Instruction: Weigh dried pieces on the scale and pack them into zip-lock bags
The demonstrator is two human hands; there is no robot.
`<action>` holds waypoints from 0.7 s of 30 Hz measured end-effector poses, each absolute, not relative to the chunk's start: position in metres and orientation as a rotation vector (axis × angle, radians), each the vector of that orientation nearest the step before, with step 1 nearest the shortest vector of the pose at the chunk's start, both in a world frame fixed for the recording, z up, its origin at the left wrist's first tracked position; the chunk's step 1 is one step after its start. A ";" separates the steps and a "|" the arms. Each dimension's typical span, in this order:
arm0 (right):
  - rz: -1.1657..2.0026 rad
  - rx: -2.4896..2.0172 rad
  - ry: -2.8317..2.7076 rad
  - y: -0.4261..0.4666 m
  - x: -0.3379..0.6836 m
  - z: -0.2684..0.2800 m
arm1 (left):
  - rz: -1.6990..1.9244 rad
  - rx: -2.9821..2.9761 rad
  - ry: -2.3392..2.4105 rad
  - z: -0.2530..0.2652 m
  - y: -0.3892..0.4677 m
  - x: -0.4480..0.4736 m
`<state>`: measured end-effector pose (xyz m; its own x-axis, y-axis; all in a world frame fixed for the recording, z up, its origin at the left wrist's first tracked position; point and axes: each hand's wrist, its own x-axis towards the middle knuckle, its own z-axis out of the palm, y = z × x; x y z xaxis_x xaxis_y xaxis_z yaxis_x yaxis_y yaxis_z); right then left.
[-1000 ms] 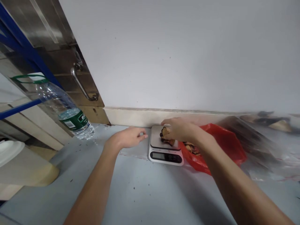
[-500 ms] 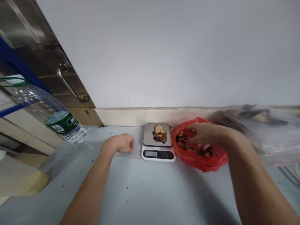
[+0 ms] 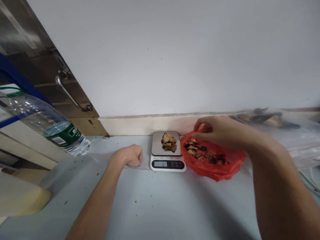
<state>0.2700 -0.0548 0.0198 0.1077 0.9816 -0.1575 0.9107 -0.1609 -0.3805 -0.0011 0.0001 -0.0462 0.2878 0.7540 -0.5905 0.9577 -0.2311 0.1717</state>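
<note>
A small white kitchen scale [image 3: 168, 165] stands near the wall, with a little pile of dried, dark-edged slices [image 3: 169, 142] on its plate. Its display appears to read 10.9. On the scale's left, my left hand [image 3: 130, 155] is closed in a fist; whatever it may hold is hidden. A flat clear plastic bag [image 3: 143, 166] shows under and beside that fist. Against the scale's right side sits an open red plastic bag [image 3: 215, 175] with more dried slices [image 3: 200, 154] inside. My right hand [image 3: 217, 128] is over its back rim, thumb and forefinger curved but apart, nothing visible between them.
Clear bags of large dried pieces [image 3: 277, 121] lie at the right by the wall, near a pale cable [image 3: 310, 181]. A big water bottle [image 3: 57, 128] leans in from the left. Behind it is a metal door handle [image 3: 71, 93]. Dark crumbs dot the pale tabletop [image 3: 150, 216].
My right hand has risen from among the slices to the red bag's back rim. The scale's reading seems to go from 10.8 to 10.9. My left fist stays beside the scale, slightly turned.
</note>
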 end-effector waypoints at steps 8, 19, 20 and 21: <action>0.577 -1.921 -2.123 -0.059 0.257 0.019 | -0.483 2.090 1.482 -0.042 -0.002 -0.007; 0.612 -1.836 -2.038 -0.063 0.250 0.025 | -0.250 2.028 1.383 -0.022 -0.004 -0.018; 0.615 -1.810 -2.024 -0.063 0.246 0.024 | -0.165 2.001 1.375 -0.017 -0.004 -0.021; 0.626 -1.774 -2.015 -0.063 0.242 0.023 | -0.053 1.950 1.354 -0.012 -0.005 -0.024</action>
<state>0.2417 -0.0630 0.0232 -0.1285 0.9917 -0.0075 0.8211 0.1022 -0.5616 -0.0239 -0.0052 -0.0117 0.4398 0.7902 -0.4269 0.8209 -0.1609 0.5480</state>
